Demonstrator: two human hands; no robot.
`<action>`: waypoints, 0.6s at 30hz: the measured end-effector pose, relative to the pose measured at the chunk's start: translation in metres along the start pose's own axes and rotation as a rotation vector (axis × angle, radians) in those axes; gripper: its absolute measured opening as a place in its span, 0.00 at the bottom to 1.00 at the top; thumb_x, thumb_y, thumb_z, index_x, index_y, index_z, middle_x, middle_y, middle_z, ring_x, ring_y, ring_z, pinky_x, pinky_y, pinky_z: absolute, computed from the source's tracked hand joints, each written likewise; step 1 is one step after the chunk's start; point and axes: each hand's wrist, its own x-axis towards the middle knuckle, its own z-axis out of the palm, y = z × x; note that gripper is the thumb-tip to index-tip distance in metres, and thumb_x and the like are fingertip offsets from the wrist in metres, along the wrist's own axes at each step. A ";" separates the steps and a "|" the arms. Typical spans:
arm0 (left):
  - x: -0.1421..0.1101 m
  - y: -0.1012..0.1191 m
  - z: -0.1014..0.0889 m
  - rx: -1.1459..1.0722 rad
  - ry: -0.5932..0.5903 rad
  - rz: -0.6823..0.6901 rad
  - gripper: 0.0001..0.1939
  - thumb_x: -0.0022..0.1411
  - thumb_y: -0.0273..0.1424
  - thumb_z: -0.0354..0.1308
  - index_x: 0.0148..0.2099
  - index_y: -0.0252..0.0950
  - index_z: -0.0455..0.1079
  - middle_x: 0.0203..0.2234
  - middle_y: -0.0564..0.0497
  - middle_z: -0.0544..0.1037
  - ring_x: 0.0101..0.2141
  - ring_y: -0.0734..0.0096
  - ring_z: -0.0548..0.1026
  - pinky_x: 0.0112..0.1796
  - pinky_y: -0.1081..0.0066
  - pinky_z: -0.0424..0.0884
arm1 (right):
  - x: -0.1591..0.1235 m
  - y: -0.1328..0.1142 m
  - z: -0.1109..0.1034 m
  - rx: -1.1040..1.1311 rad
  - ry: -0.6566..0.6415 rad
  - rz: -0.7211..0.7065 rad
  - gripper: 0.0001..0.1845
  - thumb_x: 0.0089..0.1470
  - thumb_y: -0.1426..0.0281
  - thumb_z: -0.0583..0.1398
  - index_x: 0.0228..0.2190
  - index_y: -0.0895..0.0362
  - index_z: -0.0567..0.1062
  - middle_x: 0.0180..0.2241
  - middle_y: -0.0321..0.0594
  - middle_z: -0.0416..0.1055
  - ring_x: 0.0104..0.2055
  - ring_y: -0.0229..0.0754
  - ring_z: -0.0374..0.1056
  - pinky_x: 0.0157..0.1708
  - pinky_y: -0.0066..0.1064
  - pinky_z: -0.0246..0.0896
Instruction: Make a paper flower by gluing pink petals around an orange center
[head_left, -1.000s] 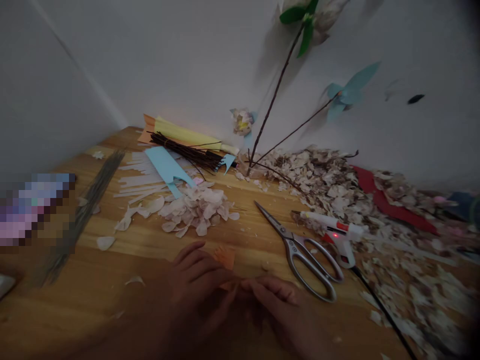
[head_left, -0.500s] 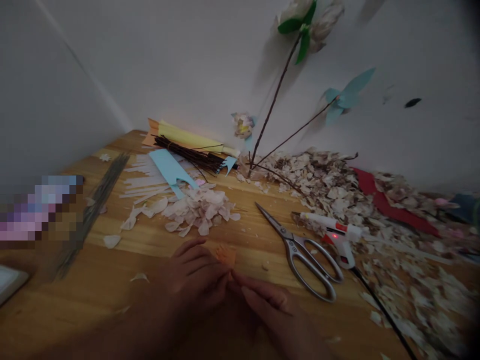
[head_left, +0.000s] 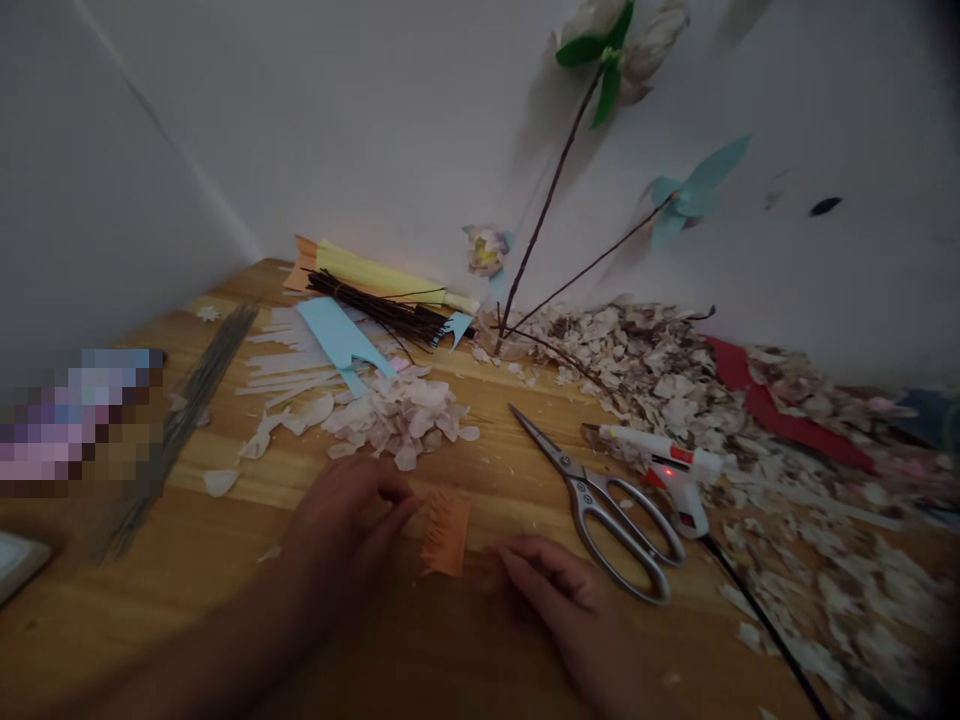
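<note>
A small piece of orange paper [head_left: 448, 535] with a fringed left edge lies in front of me on the wooden table [head_left: 480, 465]. My left hand [head_left: 349, 520] is at its upper left, thumb and forefinger pinched at the fringe. To the right of the paper, my right hand [head_left: 562, 600] is apart from it, with thumb and fingertips pressed together. Whatever may be between those right fingertips is too small and blurred to make out. Silver scissors [head_left: 600, 515] lie beside the right hand, blades partly closed. Beyond the left hand is a pile of pale petals [head_left: 409, 410].
A white glue gun [head_left: 675, 470] with a lit red light and black cord lies right of the scissors. Dried petals [head_left: 645, 350] spread along the wall. Dark twigs [head_left: 375, 305], folded blue paper [head_left: 341, 335] and grey wires [head_left: 187, 410] lie left. Flower stems [head_left: 551, 205] lean on the wall.
Both hands were together over the orange paper. They have moved apart, left hand leftward and right hand slightly rightward, so the paper now shows whole.
</note>
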 end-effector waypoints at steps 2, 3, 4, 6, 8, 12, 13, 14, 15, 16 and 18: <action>-0.003 0.000 0.000 -0.039 -0.019 -0.073 0.06 0.59 0.31 0.54 0.29 0.41 0.65 0.23 0.56 0.73 0.26 0.70 0.71 0.29 0.70 0.67 | 0.000 -0.002 0.001 -0.129 0.056 -0.083 0.14 0.46 0.56 0.62 0.25 0.54 0.77 0.21 0.34 0.72 0.25 0.36 0.65 0.25 0.24 0.61; -0.004 0.000 0.001 -0.068 -0.030 -0.126 0.06 0.59 0.32 0.53 0.29 0.41 0.66 0.23 0.56 0.73 0.26 0.69 0.71 0.29 0.70 0.67 | 0.000 -0.003 0.001 -0.183 0.062 -0.118 0.13 0.47 0.57 0.61 0.25 0.53 0.77 0.22 0.34 0.72 0.26 0.37 0.66 0.27 0.25 0.61; -0.006 0.000 0.002 -0.105 -0.046 -0.179 0.06 0.59 0.33 0.53 0.29 0.41 0.67 0.23 0.55 0.73 0.27 0.69 0.72 0.29 0.69 0.68 | -0.001 -0.003 0.001 -0.232 0.054 -0.144 0.12 0.48 0.58 0.60 0.25 0.53 0.76 0.23 0.34 0.72 0.28 0.38 0.67 0.28 0.25 0.62; -0.009 0.000 0.005 -0.208 -0.115 -0.271 0.07 0.59 0.34 0.53 0.31 0.41 0.69 0.25 0.54 0.76 0.29 0.67 0.74 0.31 0.68 0.70 | -0.003 -0.003 0.001 -0.317 0.024 -0.168 0.11 0.51 0.60 0.59 0.27 0.53 0.76 0.26 0.35 0.74 0.30 0.39 0.68 0.30 0.26 0.63; -0.011 0.002 0.009 -0.338 -0.197 -0.367 0.08 0.60 0.35 0.52 0.34 0.41 0.71 0.28 0.52 0.78 0.31 0.66 0.76 0.33 0.67 0.72 | -0.004 -0.002 0.000 -0.383 0.008 -0.186 0.10 0.52 0.61 0.57 0.28 0.52 0.76 0.28 0.36 0.74 0.31 0.40 0.69 0.31 0.27 0.63; -0.008 0.006 0.012 -0.551 -0.236 -0.541 0.08 0.56 0.35 0.54 0.35 0.39 0.72 0.29 0.51 0.80 0.30 0.65 0.77 0.31 0.67 0.73 | -0.004 0.001 -0.001 -0.447 -0.004 -0.211 0.10 0.54 0.63 0.56 0.29 0.52 0.75 0.30 0.36 0.75 0.33 0.40 0.69 0.33 0.28 0.62; -0.008 0.006 0.012 -0.586 -0.228 -0.560 0.07 0.55 0.35 0.55 0.34 0.39 0.72 0.28 0.51 0.80 0.30 0.65 0.77 0.30 0.67 0.73 | -0.004 0.002 -0.001 -0.456 -0.004 -0.211 0.09 0.54 0.63 0.56 0.29 0.52 0.75 0.30 0.36 0.75 0.33 0.40 0.70 0.33 0.28 0.62; -0.007 0.006 0.012 -0.617 -0.218 -0.573 0.07 0.54 0.34 0.56 0.33 0.39 0.72 0.27 0.51 0.80 0.29 0.66 0.77 0.30 0.68 0.73 | -0.004 0.002 -0.001 -0.466 -0.003 -0.211 0.09 0.54 0.63 0.56 0.29 0.52 0.75 0.30 0.36 0.75 0.33 0.40 0.70 0.33 0.28 0.62; -0.007 0.006 0.011 -0.646 -0.208 -0.580 0.06 0.53 0.34 0.57 0.32 0.39 0.72 0.26 0.52 0.79 0.28 0.67 0.76 0.29 0.69 0.72 | -0.004 0.002 -0.001 -0.474 0.000 -0.213 0.09 0.54 0.63 0.56 0.29 0.52 0.75 0.29 0.36 0.75 0.33 0.40 0.69 0.33 0.28 0.62; -0.007 0.005 0.010 -0.671 -0.206 -0.580 0.05 0.53 0.33 0.56 0.31 0.39 0.72 0.25 0.53 0.78 0.28 0.68 0.76 0.29 0.70 0.72 | -0.004 0.002 -0.001 -0.480 0.001 -0.222 0.10 0.54 0.63 0.55 0.29 0.52 0.75 0.29 0.36 0.75 0.32 0.40 0.69 0.33 0.28 0.62; -0.008 0.003 0.009 -0.679 -0.214 -0.562 0.06 0.55 0.31 0.53 0.29 0.39 0.71 0.22 0.55 0.76 0.25 0.71 0.74 0.27 0.72 0.71 | -0.004 0.001 -0.001 -0.491 0.005 -0.241 0.10 0.54 0.63 0.55 0.29 0.52 0.75 0.29 0.36 0.74 0.32 0.40 0.69 0.33 0.28 0.62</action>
